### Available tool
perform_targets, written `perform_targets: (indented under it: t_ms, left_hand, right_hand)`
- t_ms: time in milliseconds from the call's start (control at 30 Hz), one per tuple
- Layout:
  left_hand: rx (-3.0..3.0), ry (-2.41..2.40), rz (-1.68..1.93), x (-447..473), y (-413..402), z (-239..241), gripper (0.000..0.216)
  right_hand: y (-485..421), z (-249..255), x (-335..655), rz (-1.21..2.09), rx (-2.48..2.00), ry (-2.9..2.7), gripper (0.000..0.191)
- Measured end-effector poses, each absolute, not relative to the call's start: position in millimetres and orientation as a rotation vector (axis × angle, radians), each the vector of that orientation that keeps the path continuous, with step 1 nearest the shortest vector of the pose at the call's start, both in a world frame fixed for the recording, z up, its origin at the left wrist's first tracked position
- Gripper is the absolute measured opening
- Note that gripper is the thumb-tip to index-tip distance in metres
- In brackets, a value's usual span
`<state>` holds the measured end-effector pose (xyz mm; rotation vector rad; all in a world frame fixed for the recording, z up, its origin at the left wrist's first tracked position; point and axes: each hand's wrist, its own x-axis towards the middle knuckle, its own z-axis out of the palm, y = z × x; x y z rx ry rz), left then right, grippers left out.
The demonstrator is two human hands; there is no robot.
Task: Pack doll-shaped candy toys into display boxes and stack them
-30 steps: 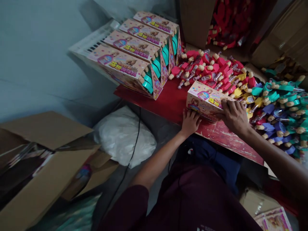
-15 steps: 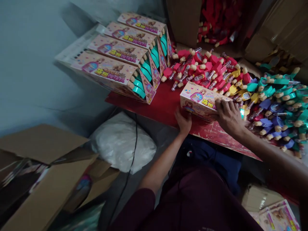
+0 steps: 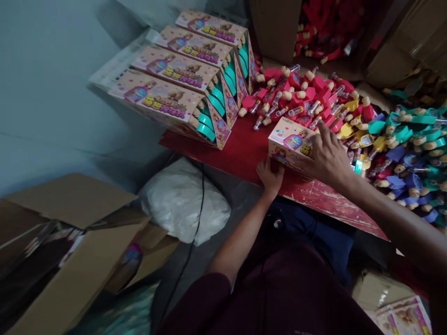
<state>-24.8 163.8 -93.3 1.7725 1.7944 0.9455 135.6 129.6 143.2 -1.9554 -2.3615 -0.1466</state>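
Observation:
A printed cardboard display box [image 3: 292,138] lies on the red tabletop [image 3: 244,148] in front of me. Across its right part lies my right hand [image 3: 330,158], fingers over the top and thumb side along the front; it hides that end. My left hand [image 3: 270,177] is at the box's lower left front, its fingers apart and the fingertips touching or very near the bottom edge. A bit of teal plastic [image 3: 358,166] shows past the box's right end. Behind the box, red toy pieces [image 3: 307,95] with beige knobs and clear tubes lie heaped.
Several similar boxes [image 3: 164,100] stand in a row at the left, teal pieces inside. Yellow, purple and teal toys [image 3: 401,135] are piled at the right. Open cartons stand behind and at lower left [image 3: 80,200]. A white sack [image 3: 185,204] and black cable lie on the floor.
My right hand has slid a little left along the box, its fingers now more stretched and raised. The left hand stays by the lower corner. The whole view has shifted slightly.

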Motion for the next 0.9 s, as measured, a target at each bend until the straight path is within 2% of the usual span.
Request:
perform_targets:
  t_ms: [100, 500, 700, 900]
  left_hand:
    - [1.741, 1.832, 0.952, -17.7, 160.4, -87.0, 0.07]
    - [1.526, 1.874, 0.944, 2.4, 155.0, -72.3, 0.07]
    - [1.529, 1.801, 1.068, 1.9, 151.4, -78.6, 0.058]
    - [1.544, 1.781, 1.117, 4.5, 148.9, -85.7, 0.063]
  right_hand:
    - [148.4, 136.6, 131.9, -0.058, -1.9, -2.45, 0.083]
    - [153.0, 126.5, 131.1, 0.04, -1.956, -2.552, 0.079]
    - [150.0, 123.7, 130.8, 0.001, -1.971, -2.535, 0.084]
    - [148.7, 119.7, 120.5, -0.096, -2.008, -2.477, 0.09]
